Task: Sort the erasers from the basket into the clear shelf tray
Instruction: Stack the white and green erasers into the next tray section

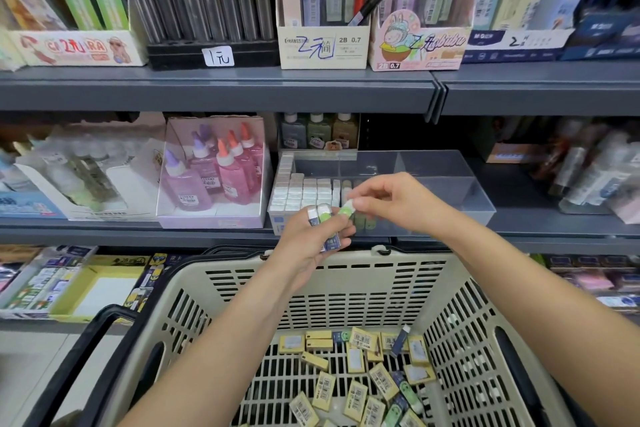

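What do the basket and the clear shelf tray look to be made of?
Basket: likely rigid beige plastic, matte, with moulded slots in its walls. Shelf tray: clear, glossy plastic, perhaps acrylic; see-through walls with light-catching edges.

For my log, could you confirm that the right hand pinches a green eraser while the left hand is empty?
Not quite: the head view shows the left hand gripping several erasers, not empty. The right hand does pinch a green eraser.

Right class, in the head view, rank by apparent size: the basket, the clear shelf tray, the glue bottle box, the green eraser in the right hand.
1. basket, though it is nearest the camera
2. clear shelf tray
3. glue bottle box
4. green eraser
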A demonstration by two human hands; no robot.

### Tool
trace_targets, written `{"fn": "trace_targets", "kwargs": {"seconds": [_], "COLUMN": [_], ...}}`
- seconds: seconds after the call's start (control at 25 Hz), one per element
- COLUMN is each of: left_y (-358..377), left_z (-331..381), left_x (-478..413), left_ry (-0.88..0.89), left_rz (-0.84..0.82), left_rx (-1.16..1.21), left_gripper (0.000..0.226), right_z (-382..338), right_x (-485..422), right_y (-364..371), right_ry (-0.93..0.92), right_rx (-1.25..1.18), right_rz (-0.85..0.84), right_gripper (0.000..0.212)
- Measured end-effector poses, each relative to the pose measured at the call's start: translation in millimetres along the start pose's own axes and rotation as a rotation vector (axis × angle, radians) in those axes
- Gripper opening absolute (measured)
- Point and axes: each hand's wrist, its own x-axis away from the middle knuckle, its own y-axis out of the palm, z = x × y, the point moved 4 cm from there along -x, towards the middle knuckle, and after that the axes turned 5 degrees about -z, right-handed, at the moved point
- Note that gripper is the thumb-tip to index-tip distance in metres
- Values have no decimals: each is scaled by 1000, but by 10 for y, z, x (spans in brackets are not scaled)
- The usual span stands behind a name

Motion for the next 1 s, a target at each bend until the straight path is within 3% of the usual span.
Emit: {"fn": "trace_targets", "kwargs": {"seconds": [0.16, 0.24, 0.32, 0.44, 0.8, 1.0], "left_y": [21, -31, -79, -118, -214, -152], "left_z": [-12, 6, 19, 12, -10, -9], "left_x": [-23, -31, -24, -26, -28, -7], "left_ry": [14, 18, 6, -24, -7, 9], "left_rz": [-12, -11, 3, 39, -6, -20], "left_rx": [9, -29, -55, -12, -1, 22], "left_gripper": [15, 12, 10, 5, 15, 14], "right_z": [76, 155, 243, 310, 247, 380], "right_x": [5, -52, -108, -179, -331, -455], "right_y": [-174, -366, -501, -473, -432, -284], "right_ry": [46, 84, 98, 99, 112, 207], "right_rx": [-130, -197, -93, 219, 438, 374], "right_rz": [56, 207, 360, 444, 290, 219], "right_gripper": [11, 6, 2, 9, 16, 17]}}
